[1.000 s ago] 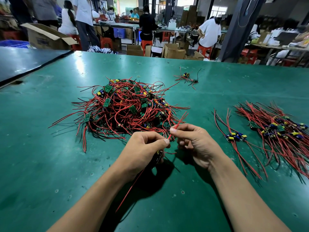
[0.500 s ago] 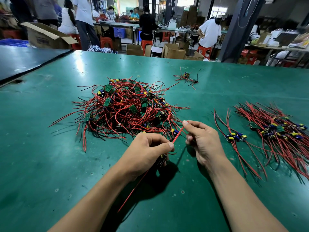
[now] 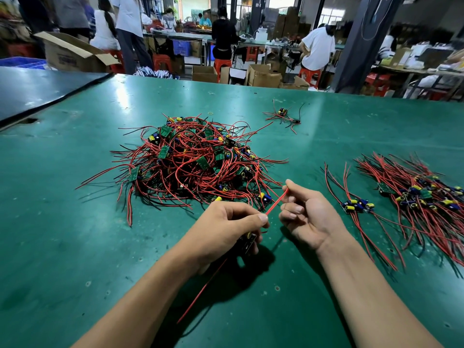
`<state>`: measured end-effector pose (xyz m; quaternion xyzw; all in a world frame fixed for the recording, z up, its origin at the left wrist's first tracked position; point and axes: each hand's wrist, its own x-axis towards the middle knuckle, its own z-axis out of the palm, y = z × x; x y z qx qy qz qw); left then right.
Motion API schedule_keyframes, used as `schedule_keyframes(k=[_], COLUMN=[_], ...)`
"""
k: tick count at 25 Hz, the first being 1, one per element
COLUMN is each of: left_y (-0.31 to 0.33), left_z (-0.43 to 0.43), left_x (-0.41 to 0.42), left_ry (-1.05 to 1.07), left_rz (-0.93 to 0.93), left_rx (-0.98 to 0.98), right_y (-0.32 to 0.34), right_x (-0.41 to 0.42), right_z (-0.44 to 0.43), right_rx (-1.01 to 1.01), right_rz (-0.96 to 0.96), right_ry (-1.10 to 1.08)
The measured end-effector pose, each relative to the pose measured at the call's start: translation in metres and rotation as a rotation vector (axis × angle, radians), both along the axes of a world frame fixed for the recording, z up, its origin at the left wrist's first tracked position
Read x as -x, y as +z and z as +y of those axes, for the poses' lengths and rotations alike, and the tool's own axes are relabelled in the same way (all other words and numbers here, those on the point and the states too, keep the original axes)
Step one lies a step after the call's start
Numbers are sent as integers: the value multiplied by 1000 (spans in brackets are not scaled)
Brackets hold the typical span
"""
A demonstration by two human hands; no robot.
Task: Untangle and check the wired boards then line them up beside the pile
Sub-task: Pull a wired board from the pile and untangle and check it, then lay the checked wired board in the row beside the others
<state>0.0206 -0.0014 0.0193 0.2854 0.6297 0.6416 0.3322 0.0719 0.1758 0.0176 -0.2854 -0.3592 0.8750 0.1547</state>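
Landmark: tangled pile (image 3: 190, 162) of red-wired green boards on green table (image 3: 62, 234). No legible writing on boards; carton print behind the table too blurred to read. Pile count not determinable. Nearer than the pile: left hand (image 3: 223, 229) curled closed around one dark board (image 3: 247, 241), thumb pinning its red wire (image 3: 276, 200). Right of that: right hand (image 3: 306, 217), fingertips pinched on the same wire's far end. Right of pile: one separate board (image 3: 356, 205), then sorted group (image 3: 421, 194). Behind-right of pile: one stray board (image 3: 283, 113).
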Motion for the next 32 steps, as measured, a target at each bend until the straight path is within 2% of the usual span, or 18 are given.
schedule_keyframes(k=[3, 7, 10, 14, 16, 20, 22, 25, 27, 30, 32], left_y=[1, 8, 12, 13, 12, 10, 8, 6, 3, -7, -10], left_z=[3, 4, 2, 2, 3, 2, 4, 8, 7, 1, -3], left_x=[0, 6, 9, 10, 11, 13, 14, 13, 11, 12, 12], left_ry=[62, 145, 162, 192, 200, 172, 160, 177, 273, 537, 615], left_rz=[-97, -320, -411, -429, -436, -481, -479, -470, -279, 380, 669], left_rx=[75, -30, -102, -164, -199, -229, -227, -271, -242, 12, 152], right_y=[-6, -6, -3, 3, 4, -5, -7, -5, -2, 1, 1], right_x=[1, 2, 1, -2, -4, -3, -2, -2, -2, -3, -8], right_z=[0, -1, -6, -21, -33, -52, -50, -41, -34, -17, 1], right_rx=[-297, -377, -453, -618, -804, -1238, -1300, -1247, -1174, -1143, -1261], right_rz=[-77, -108, -85, 68, 120, -12, -40, -38, -38, -91, -222], right_ry=[-82, -61, -33, 107, 196, 187, 140, 99, 50, -125, -214])
